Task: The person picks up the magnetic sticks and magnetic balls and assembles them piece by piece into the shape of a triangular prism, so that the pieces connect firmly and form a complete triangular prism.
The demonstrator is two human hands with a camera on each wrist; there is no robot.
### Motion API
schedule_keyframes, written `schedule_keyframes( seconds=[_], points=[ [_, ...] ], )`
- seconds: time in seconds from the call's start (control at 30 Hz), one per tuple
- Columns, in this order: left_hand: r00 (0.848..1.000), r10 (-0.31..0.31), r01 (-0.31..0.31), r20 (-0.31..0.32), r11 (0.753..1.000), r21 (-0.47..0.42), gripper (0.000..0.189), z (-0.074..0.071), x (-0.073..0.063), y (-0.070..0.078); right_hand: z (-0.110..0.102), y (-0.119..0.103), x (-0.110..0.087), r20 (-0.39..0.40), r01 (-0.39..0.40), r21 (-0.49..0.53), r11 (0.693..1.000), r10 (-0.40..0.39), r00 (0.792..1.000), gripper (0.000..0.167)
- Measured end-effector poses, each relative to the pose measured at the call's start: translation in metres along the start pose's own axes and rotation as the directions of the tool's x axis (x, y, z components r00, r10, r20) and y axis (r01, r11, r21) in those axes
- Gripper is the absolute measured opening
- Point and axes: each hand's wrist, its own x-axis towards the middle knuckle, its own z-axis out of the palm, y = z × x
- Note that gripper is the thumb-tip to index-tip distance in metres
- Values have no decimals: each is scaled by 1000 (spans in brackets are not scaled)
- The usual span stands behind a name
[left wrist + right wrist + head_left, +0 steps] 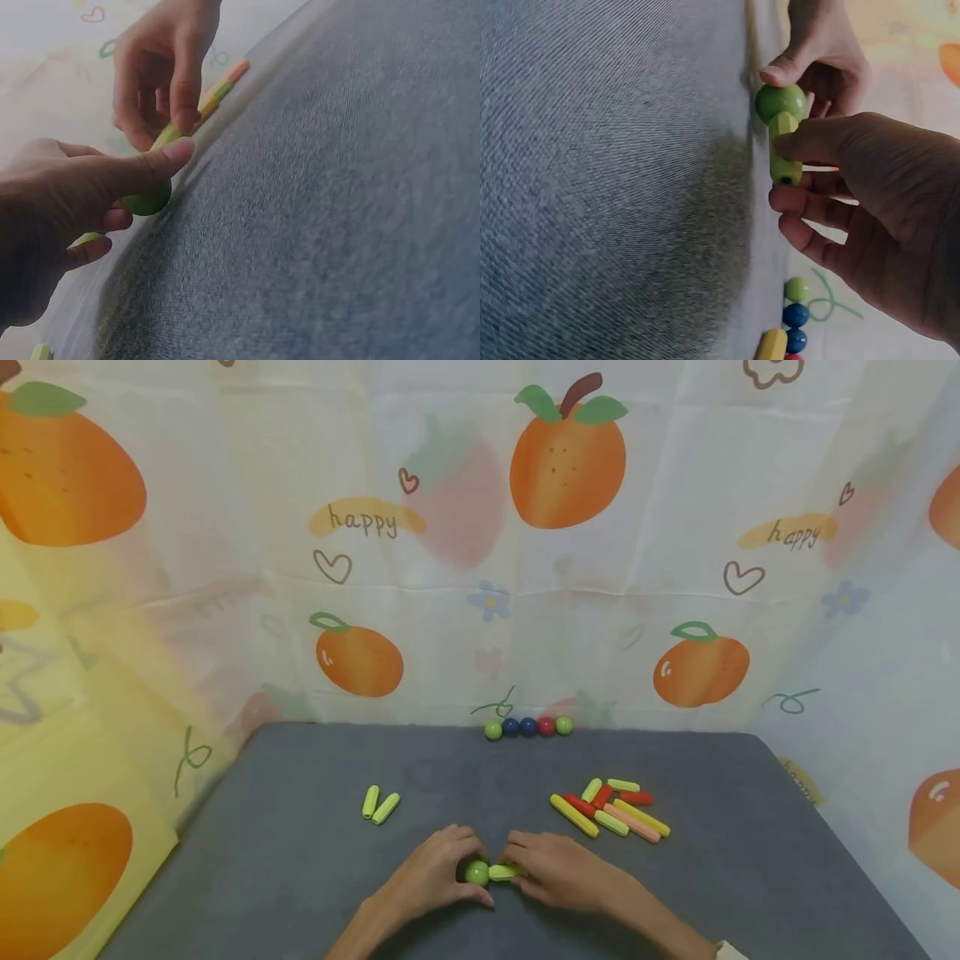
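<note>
Hung with pale cloth [450, 660] beyond the far edge of the dark grey tabletop [450, 768], printed with oranges [567, 472], blue flowers [491, 601] and the word "happy" [365, 518]. Continues white past the right edge, yellow past the left.

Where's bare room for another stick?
Free: gray tabletop between the paired yellow-green sticks and the mixed stick pile, nearer than the bead row; also right of the pile. Crowded: the pile itself, and around the left hand and right hand.
</note>
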Motion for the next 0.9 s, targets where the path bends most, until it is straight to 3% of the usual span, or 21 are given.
schedule_keyframes(
  seconds=[0.33,0.47,0.6,0.73,0.8,0.9],
  points=[
    [989,-76,89,128,991,-99,41,2,7,-6,9,9,3,63,-98,72,993,94,994,25],
    [982,-61,82,176,990,-114,35,2,11,-6,7,9,5,67,-97,55,994,93,993,21],
    [982,-49,84,184,980,-183,24,5,15,-10,5,9,5,79,-101,59,993,96,992,19],
    [984,-46,100,172,943,-319,22,12,16,-19,1,15,2,90,-122,108,987,113,990,25],
    [986,-36,95,164,925,-368,23,14,16,-24,-5,20,0,84,-138,134,981,127,988,30],
    [990,-16,70,139,917,-392,26,16,17,-28,-22,31,-1,48,-154,178,972,148,988,36]
  ],
)
